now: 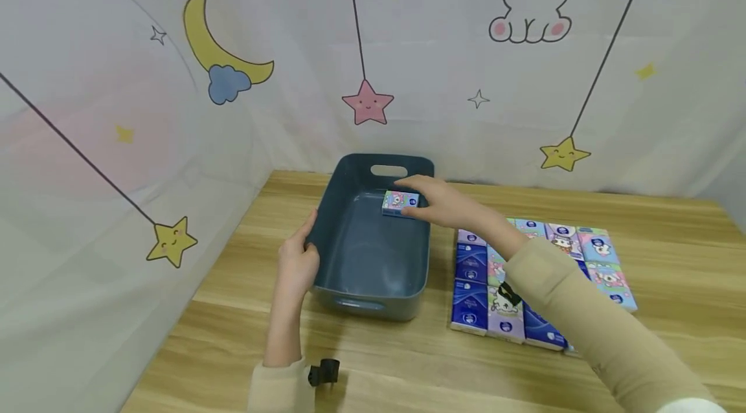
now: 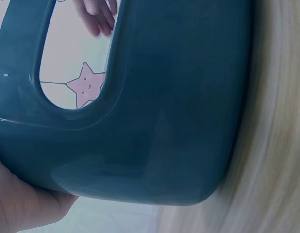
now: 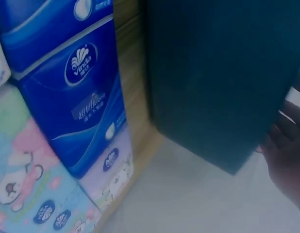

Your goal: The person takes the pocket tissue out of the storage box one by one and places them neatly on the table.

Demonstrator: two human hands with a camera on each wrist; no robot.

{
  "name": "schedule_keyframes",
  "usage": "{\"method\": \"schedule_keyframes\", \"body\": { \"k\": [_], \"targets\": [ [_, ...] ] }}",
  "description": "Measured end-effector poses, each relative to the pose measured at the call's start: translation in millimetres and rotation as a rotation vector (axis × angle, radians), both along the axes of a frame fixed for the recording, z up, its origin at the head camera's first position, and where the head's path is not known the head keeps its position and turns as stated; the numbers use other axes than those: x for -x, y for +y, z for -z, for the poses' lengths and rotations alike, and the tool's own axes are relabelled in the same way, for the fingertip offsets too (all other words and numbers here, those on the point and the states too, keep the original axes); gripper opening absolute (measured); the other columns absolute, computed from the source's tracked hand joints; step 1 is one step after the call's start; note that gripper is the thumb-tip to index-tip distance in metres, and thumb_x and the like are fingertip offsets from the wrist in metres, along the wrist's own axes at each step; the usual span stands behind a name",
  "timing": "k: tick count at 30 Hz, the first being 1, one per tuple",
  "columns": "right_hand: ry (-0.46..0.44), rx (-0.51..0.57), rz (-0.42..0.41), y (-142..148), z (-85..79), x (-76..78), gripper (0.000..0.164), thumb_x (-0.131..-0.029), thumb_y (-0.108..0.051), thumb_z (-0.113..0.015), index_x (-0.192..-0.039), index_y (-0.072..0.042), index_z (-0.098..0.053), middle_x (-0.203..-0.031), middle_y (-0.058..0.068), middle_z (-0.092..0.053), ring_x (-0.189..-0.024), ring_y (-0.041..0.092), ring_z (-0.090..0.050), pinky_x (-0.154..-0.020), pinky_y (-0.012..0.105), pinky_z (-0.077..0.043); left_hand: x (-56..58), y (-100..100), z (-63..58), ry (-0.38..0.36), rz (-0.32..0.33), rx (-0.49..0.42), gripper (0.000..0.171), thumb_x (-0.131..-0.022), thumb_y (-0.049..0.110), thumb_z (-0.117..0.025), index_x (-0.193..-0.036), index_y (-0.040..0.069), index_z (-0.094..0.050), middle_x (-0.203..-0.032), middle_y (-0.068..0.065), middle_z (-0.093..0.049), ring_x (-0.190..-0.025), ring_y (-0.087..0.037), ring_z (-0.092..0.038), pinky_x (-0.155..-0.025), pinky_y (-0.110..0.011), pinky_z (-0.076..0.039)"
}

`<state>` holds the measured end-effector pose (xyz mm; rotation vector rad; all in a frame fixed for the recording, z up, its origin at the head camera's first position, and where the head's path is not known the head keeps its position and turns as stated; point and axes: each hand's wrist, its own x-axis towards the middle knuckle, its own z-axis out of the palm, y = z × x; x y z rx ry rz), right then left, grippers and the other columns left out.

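A dark teal plastic bin point(image 1: 373, 264) with handle slots stands on the table. My left hand point(image 1: 298, 264) grips its left rim, and in the left wrist view that hand point(image 2: 28, 206) shows at the bin's edge. Inside the bin, towards its far right corner, lies a small pastel tissue pack point(image 1: 401, 202) with a cartoon print. My right hand point(image 1: 440, 201) reaches over the bin's right rim, fingers and thumb spread apart around the pack; the thumb tip overlaps the pack in the head view. The right wrist view shows this hand point(image 3: 288, 145) beyond the bin's outer wall.
Right of the bin, several tissue packs point(image 1: 471, 303) lie in tight rows, some blue, some with cartoon prints. My right forearm passes above them. A patterned curtain point(image 1: 431, 122) hangs behind the wooden table point(image 1: 402, 361) and along its left side.
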<state>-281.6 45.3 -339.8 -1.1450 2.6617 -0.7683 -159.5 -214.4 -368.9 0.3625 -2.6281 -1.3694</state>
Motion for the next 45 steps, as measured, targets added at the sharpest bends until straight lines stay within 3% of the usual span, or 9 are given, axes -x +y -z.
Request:
{"method": "schedule_keyframes", "body": {
  "k": [7,12,16,19,23,30,36,42,45],
  "targets": [
    [0.064,-0.165,-0.007,-23,15.1,19.5,0.059,-0.090,-0.025,-0.064,-0.140,0.000,-0.046,-0.145,0.019,-0.047,-0.137,0.037,-0.039,-0.114,0.051,-0.030,0.4,0,5.1,0.005,0.009,-0.019,0.066,-0.086,-0.006,-0.035,-0.147,0.017,-0.039,-0.151,-0.013,-0.040,-0.059,-0.019,-0.033,-0.059,-0.030,-0.036],
    [0.085,-0.417,0.072,-35,11.7,30.0,0.062,-0.089,-0.032,-0.066,-0.139,-0.001,-0.048,-0.143,0.019,-0.050,-0.130,0.035,-0.048,-0.103,0.051,-0.043,-0.9,0,3.7,0.014,0.001,-0.007,0.066,-0.085,-0.005,-0.035,-0.146,0.018,-0.041,-0.150,-0.013,-0.041,-0.066,-0.023,-0.042,-0.062,-0.030,-0.038],
    [0.107,-0.628,0.099,-43,11.1,35.2,0.044,-0.086,-0.036,-0.068,-0.118,-0.007,-0.064,-0.123,0.011,-0.064,-0.108,0.026,-0.062,-0.091,0.048,-0.051,-1.6,1,2.8,0.012,0.006,-0.011,0.066,-0.085,-0.006,-0.036,-0.146,0.018,-0.041,-0.150,-0.013,-0.041,-0.060,-0.019,-0.036,-0.062,-0.029,-0.038],
    [0.108,-0.713,0.114,-47,13.6,38.4,0.028,-0.085,-0.037,-0.069,-0.097,-0.012,-0.067,-0.104,0.006,-0.069,-0.088,0.018,-0.062,-0.084,0.044,-0.053,-2.0,3,2.4,0.013,0.012,-0.022,0.066,-0.084,-0.007,-0.036,-0.146,0.017,-0.041,-0.149,-0.015,-0.041,-0.054,-0.014,-0.029,-0.058,-0.029,-0.036],
    [0.111,-0.757,0.118,-52,17.2,41.1,0.022,-0.085,-0.035,-0.070,-0.093,-0.014,-0.069,-0.096,0.002,-0.071,-0.081,0.014,-0.061,-0.078,0.039,-0.054,-2.0,4,2.6,0.020,0.021,-0.023,0.066,-0.084,-0.007,-0.036,-0.146,0.017,-0.041,-0.149,-0.014,-0.042,-0.048,-0.011,-0.025,-0.056,-0.028,-0.035],
    [0.091,-0.805,0.100,-60,21.1,43.1,0.026,-0.085,-0.033,-0.071,-0.103,-0.013,-0.071,-0.108,0.004,-0.071,-0.094,0.019,-0.066,-0.083,0.039,-0.055,-1.0,2,3.2,0.022,0.017,-0.010,0.066,-0.084,-0.007,-0.037,-0.145,0.017,-0.042,-0.149,-0.011,-0.043,-0.059,-0.018,-0.036,-0.061,-0.030,-0.038],
    [0.129,-0.841,0.088,-67,22.3,46.1,0.025,-0.086,-0.028,-0.070,-0.104,-0.012,-0.071,-0.107,0.004,-0.071,-0.088,0.016,-0.064,-0.081,0.037,-0.055,-0.9,-1,-0.7,0.015,0.022,-0.028,0.066,-0.086,-0.006,-0.035,-0.147,0.019,-0.040,-0.151,-0.009,-0.041,-0.045,-0.010,-0.022,-0.054,-0.026,-0.035],
    [0.133,-0.868,0.068,-73,23.9,44.6,0.021,-0.087,-0.018,-0.067,-0.106,-0.012,-0.070,-0.107,0.004,-0.071,-0.078,0.013,-0.054,-0.072,0.032,-0.052,-2.5,-3,-0.8,0.021,0.005,-0.025,0.066,-0.086,-0.006,-0.035,-0.146,0.019,-0.041,-0.150,-0.009,-0.042,-0.048,-0.012,-0.024,-0.057,-0.028,-0.035],
    [0.102,-0.870,0.066,-76,26.5,44.5,0.026,-0.088,-0.012,-0.063,-0.114,-0.010,-0.066,-0.115,0.006,-0.067,-0.084,0.015,-0.053,-0.072,0.032,-0.049,-2.3,-4,1.4,0.032,-0.002,-0.019,0.065,-0.085,-0.006,-0.036,-0.145,0.018,-0.042,-0.149,-0.009,-0.043,-0.051,-0.013,-0.027,-0.058,-0.029,-0.035]
  ]
}}
